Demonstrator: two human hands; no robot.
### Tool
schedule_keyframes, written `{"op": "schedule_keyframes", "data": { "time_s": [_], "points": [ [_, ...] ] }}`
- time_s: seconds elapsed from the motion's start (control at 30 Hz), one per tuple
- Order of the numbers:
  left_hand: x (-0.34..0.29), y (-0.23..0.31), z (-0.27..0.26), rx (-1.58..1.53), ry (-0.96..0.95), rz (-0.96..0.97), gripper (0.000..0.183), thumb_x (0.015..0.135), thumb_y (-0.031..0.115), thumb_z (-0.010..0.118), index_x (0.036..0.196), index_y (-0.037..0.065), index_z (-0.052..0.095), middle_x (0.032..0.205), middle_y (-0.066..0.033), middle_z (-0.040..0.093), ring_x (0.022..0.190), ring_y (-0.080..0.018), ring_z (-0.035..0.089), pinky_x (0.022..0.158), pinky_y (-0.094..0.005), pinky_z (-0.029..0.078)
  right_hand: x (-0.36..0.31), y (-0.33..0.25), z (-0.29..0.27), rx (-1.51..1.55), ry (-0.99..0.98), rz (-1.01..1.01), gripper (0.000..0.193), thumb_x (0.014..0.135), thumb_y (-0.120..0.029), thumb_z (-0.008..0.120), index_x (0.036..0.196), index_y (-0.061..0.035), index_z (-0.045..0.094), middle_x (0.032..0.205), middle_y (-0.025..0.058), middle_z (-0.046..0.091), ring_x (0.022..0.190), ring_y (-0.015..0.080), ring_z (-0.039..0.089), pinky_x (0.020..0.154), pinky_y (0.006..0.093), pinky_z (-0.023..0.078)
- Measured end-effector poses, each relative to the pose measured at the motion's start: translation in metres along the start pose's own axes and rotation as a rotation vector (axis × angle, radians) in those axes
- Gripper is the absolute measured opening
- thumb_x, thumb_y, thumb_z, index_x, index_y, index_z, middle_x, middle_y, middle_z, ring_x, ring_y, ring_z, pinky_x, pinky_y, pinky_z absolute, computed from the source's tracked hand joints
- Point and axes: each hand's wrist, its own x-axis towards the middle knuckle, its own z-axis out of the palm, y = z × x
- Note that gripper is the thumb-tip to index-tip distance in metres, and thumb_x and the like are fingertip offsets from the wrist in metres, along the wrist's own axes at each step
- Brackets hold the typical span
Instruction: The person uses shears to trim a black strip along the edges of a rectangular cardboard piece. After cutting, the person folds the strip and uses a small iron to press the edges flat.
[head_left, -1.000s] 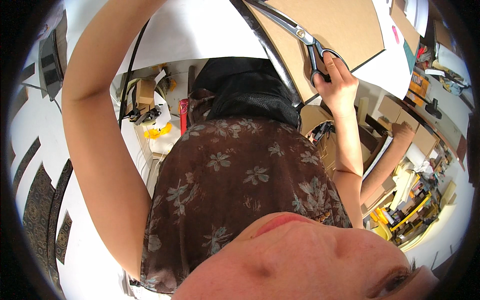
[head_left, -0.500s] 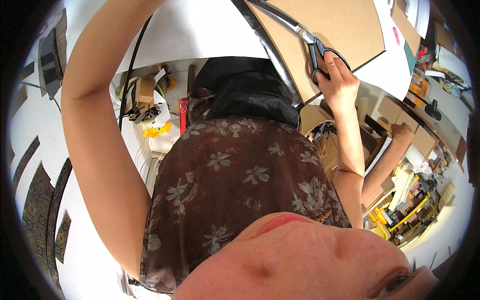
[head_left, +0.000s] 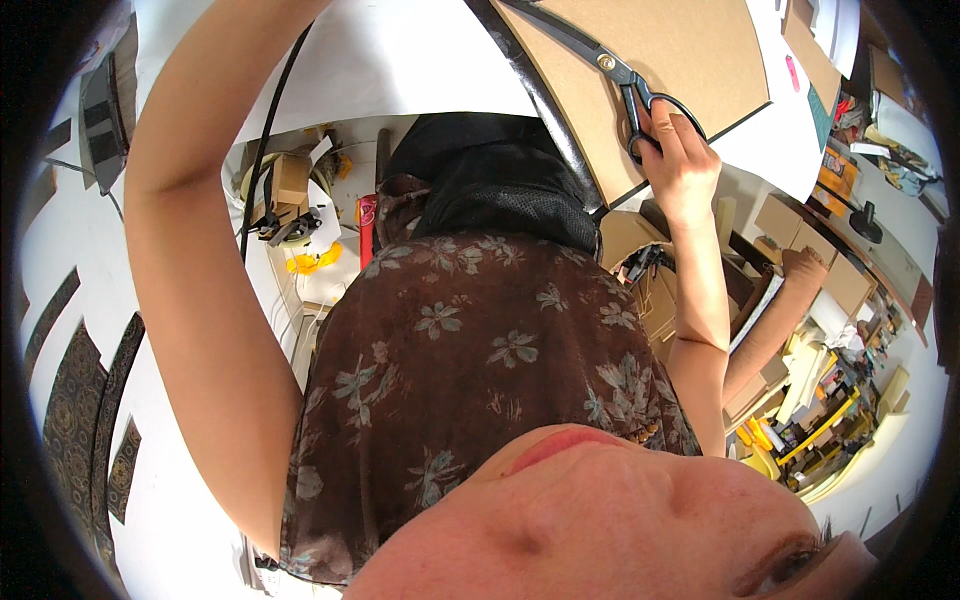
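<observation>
My right hand (head_left: 684, 178) is closed around the black handles of a large pair of scissors (head_left: 606, 62). The blades point to the upper left, over a brown board (head_left: 700, 55), and their tips reach the top edge of the picture. A glossy black strip (head_left: 545, 100) runs along the board's left edge, and a thin black edge shows at its lower right corner. My left arm (head_left: 190, 150) reaches up past the top edge, so my left hand is out of sight. A thin black cord or strip (head_left: 262, 160) hangs beside that arm.
A white tabletop (head_left: 400, 70) lies under the board. On the left are patterned dark fabric strips (head_left: 75, 390) on a white surface. Below the table's edge stands a bin with scraps (head_left: 290, 190). Cardboard, a brown roll (head_left: 790, 270) and cluttered shelves fill the right.
My right hand and the scissors have shifted slightly to the right and down over the board. My left arm has barely moved.
</observation>
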Motion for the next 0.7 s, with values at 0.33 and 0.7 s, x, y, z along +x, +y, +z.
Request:
{"op": "schedule_keyframes", "data": {
  "time_s": [0.33,0.7],
  "points": [
    [-0.091,0.031,-0.001,-0.042,0.778,0.097,0.008,0.098,0.008,0.057,0.097,0.001,0.061,0.081,0.0013,0.061,0.074,-0.0072,0.055,0.068,-0.0230,0.046,-0.001,0.009,0.000,0.284,0.279,0.328,0.027,0.072,-0.009,0.082,0.097,-0.0023,0.073,0.067,0.0057,0.062,0.059,0.0120,0.060,0.055,0.0243,0.048],
    [-0.356,0.036,0.119,0.851,1.480,-0.758,0.017,0.089,0.020,0.075,0.091,0.004,0.073,0.078,-0.0013,0.070,0.068,-0.0045,0.061,0.062,-0.0208,0.049,-0.021,-0.002,0.030,0.424,0.349,0.277,0.028,0.073,-0.002,0.081,0.098,0.0026,0.071,0.070,0.0068,0.063,0.061,0.0140,0.060,0.057,0.0254,0.050]
  ]
}}
